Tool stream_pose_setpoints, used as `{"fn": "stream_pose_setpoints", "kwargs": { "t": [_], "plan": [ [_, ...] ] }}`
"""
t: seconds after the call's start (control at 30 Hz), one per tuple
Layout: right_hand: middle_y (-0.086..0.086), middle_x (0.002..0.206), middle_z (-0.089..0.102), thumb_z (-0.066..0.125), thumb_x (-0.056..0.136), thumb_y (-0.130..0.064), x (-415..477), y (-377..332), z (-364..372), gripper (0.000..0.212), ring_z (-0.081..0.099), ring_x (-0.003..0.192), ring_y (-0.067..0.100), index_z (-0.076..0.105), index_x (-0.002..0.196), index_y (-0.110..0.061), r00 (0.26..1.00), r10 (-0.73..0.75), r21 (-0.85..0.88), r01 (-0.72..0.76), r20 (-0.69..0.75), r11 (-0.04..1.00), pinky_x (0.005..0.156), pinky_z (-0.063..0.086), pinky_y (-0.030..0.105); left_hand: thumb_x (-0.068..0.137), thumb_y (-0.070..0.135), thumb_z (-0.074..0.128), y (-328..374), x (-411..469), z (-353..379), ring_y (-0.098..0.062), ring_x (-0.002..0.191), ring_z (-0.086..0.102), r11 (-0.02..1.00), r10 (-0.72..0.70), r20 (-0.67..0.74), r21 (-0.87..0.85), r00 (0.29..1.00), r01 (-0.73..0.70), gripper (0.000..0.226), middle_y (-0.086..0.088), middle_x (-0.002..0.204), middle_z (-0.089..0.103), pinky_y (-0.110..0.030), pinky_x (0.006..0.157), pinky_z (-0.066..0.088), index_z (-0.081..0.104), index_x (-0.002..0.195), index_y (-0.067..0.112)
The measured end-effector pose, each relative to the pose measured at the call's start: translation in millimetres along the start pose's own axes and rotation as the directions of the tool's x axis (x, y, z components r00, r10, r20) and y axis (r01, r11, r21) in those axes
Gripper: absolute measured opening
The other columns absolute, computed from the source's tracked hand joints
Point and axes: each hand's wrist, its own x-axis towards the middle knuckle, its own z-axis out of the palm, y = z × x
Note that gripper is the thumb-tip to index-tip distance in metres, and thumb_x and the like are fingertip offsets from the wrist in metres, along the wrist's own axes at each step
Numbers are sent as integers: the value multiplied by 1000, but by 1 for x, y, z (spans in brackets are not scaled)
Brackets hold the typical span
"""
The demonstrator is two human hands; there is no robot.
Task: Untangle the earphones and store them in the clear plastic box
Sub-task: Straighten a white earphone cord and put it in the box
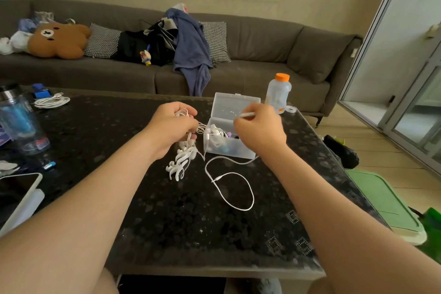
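Just above the middle of the frame, the left hand (171, 126) has its fingers curled round a bunch of white earphones (183, 160). Cords loop out of the top of the fist, and a tangle of buds and wire hangs below it, down to the dark speckled table (167, 222). A few strands run from this hand toward the right into the clear plastic box (233, 149), which stands on the table between the two hands. Its lid (235, 105) is tipped up and back, and white cords and small coloured bits lie inside it. The right hand (260, 129) is over the box's right end, thumb and finger pinched on a thin white piece (247, 114) that pokes out toward the upper right; whether this is a plug or a stretch of cord cannot be told. A loose cord (238, 188) comes out from under the right wrist and curls in an open loop on the table below the box. Beyond the box stands a pale bottle with an orange cap (278, 95). At the left edge are a blue drinking bottle (21, 122), a coiled white cable (51, 101) and, lower down, a dark screen with a white rim (16, 193). A grey sofa (262, 74) fills the upper frame, with a brown bear cushion (59, 40) and a blue garment (191, 50) on it.
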Motion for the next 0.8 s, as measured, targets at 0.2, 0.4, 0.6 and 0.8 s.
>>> {"fn": "stream_pose_setpoints", "kwargs": {
  "t": [0.2, 0.4, 0.6, 0.8],
  "plan": [
    [2, 88, 76, 58, 97, -19, 0, 4, 7, 25, 67, 104, 25, 79, 88, -30, 876, 54, -136, 13, 479, 991, 88, 51, 32, 92, 7, 75, -2, 2, 4, -21, 107, 71, 997, -57, 55, 54, 997, 54, 46, -6, 118, 70, -40, 92, 59, 57, 130, 23],
    [-15, 75, 71, 75, 93, -41, 0, 15, 1, 17, 62, 80, 12, 86, 90, -28, 843, -37, -68, 86, 536, 994, 73, 55, 19, 98, 11, 72, -10, 5, 5, -19, 89, 76, 983, -5, -122, 180, 993, 27, 45, -8, 116, 65, -38, 77, 65, 52, 138, 17],
    [-16, 74, 76, 67, 83, -44, 13, 36, 1, 19, 69, 95, 18, 82, 75, -36, 839, 46, -327, 161, 543, 931, 108, 43, 61, 94, 32, 80, 1, 9, -6, -19, 74, 63, 950, -263, -252, -234, 931, 206, 45, -10, 119, 64, -33, 56, 57, 61, 131, 13],
    [12, 96, 78, 59, 94, -9, 12, 43, -3, 25, 74, 92, 29, 75, 112, -2, 910, 182, -405, -17, 372, 914, 80, 63, 38, 81, 59, 78, -5, 3, -11, -24, 111, 59, 976, -148, -335, 100, 931, 191, 73, -1, 130, 59, -42, 83, 51, 56, 136, 14]
  ]
}}
